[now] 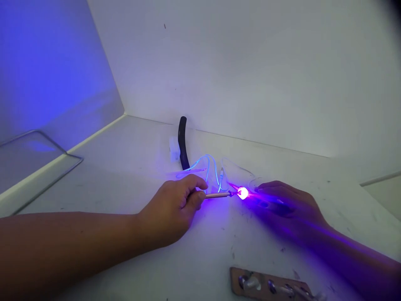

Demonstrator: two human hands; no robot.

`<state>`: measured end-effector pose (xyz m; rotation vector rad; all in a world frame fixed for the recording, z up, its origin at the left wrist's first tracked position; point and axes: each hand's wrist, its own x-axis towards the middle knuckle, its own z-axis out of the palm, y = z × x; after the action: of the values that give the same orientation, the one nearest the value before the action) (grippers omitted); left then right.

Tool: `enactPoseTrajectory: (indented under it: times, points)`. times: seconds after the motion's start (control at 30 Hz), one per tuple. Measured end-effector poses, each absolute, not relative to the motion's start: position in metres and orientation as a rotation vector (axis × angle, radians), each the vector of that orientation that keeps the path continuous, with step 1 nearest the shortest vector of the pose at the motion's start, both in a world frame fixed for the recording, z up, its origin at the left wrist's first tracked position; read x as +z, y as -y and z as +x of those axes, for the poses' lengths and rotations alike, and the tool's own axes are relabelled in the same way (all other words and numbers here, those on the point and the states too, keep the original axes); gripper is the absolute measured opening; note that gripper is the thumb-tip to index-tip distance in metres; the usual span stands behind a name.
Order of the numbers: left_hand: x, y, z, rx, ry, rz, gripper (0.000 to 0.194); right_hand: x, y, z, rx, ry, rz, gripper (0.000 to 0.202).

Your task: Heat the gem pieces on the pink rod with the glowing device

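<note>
My left hand (180, 205) is closed, thumb and fingers pinching a thin copper-coloured rod (217, 195) that points right. At the rod's tip glows a bright pinkish-violet light (242, 192), its outline washed out by glare. Just right of this light lies my right hand (288, 202), stretched toward it and lit violet. Its fingers are mostly lost in glare and shadow, so I cannot tell whether it grips anything. Behind the rod, a looped thin cord (208, 156) shines bluish white, with a small connector (222, 172) near it.
A black curved tube (182, 142) stands beside a small white block (174, 149) behind my left hand. At the lower edge lies a brown plate (263, 278) with several shiny metal fittings. A bent metal rod (53, 184) is at left. White walls (238, 71) enclose the white surface.
</note>
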<state>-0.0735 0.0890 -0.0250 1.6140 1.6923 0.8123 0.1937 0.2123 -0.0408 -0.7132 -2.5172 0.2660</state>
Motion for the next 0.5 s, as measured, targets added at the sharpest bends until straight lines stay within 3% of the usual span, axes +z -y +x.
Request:
enactPoseTrajectory:
  times: [0.5]
  points:
    - [-0.0259, -0.0891, -0.0684, 0.924, -1.624, 1.528, 0.021, -0.036, -0.204, 0.1986, 0.328, 2.413, -0.938, 0.022]
